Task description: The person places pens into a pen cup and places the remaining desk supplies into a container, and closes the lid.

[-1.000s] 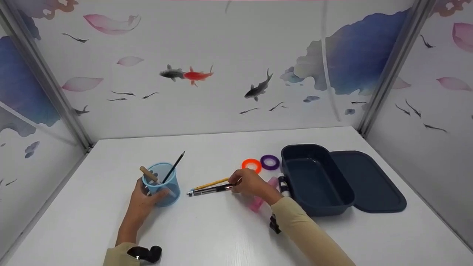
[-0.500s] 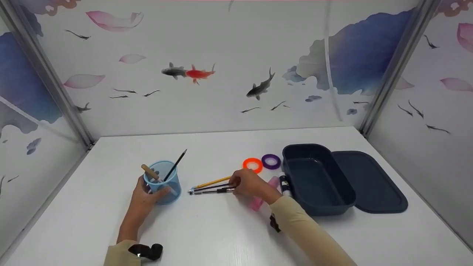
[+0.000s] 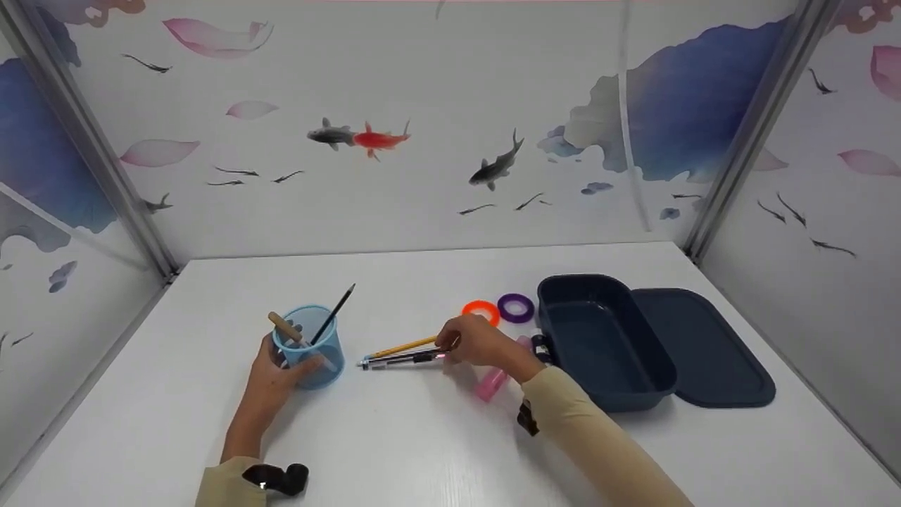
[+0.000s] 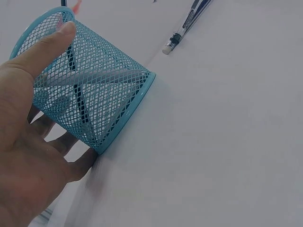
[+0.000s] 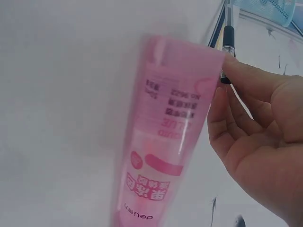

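Note:
My left hand (image 3: 274,380) grips a light blue mesh pen cup (image 4: 90,61), thumb near its rim and fingers around the far side. A black pencil (image 3: 334,315) and a tan-ended stick (image 3: 284,328) lean inside the cup. My right hand (image 3: 477,340) pinches a clear pen with a black grip (image 5: 229,35) at its near end. Alongside that pen lie a yellow pencil (image 3: 402,347) and another dark slim one, partly hidden. Close by the right hand in its wrist view is a pink liquid glue bottle (image 5: 161,132).
Orange (image 3: 473,308) and purple (image 3: 516,308) tape rings lie behind my right hand. A dark blue box (image 3: 605,338) stands to the right, its lid (image 3: 718,352) beside it. A black-capped marker (image 3: 540,345) lies against the box, partly covered by my arm.
The clear pen swung slightly apart from the pencils, then came back close to them. My right wrist has shifted a little, showing more of the glue bottle. The left hand stays on the cup.

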### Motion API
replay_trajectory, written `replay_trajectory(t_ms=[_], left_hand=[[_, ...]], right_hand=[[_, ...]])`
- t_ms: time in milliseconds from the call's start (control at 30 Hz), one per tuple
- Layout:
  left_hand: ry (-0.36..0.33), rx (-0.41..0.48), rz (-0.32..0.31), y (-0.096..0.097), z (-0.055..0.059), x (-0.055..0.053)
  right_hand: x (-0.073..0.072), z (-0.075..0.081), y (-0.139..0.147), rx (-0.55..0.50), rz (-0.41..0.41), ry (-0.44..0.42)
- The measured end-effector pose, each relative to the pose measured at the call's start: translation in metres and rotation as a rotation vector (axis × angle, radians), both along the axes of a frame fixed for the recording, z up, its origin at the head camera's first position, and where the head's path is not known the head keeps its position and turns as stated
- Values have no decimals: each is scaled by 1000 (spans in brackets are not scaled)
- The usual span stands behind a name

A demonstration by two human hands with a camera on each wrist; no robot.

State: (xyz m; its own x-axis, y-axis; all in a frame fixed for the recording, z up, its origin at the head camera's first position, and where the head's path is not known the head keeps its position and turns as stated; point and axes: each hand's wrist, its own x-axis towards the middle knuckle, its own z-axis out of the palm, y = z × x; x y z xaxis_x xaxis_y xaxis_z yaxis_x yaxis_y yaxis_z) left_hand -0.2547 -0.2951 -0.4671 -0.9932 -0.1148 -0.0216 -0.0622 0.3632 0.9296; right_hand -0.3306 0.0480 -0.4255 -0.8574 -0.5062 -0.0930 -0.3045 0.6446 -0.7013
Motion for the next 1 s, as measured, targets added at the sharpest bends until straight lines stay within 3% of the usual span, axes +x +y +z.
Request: replay_trajectory(t_ms=[267,400,700,1000], left_hand=[[-19,-26,9,-1,1,-3],[-22,-28,12,-2,1,-2],[-11,-27,17,-1,-1,0],[-28,-38,20,1,1,0]], right_hand=[[3,11,-1,-84,-27,18],[6,15,-4,-198,-74,39],[14,25,-16,-489,-190,-25],[17,39,-26,-659,-232,-87]])
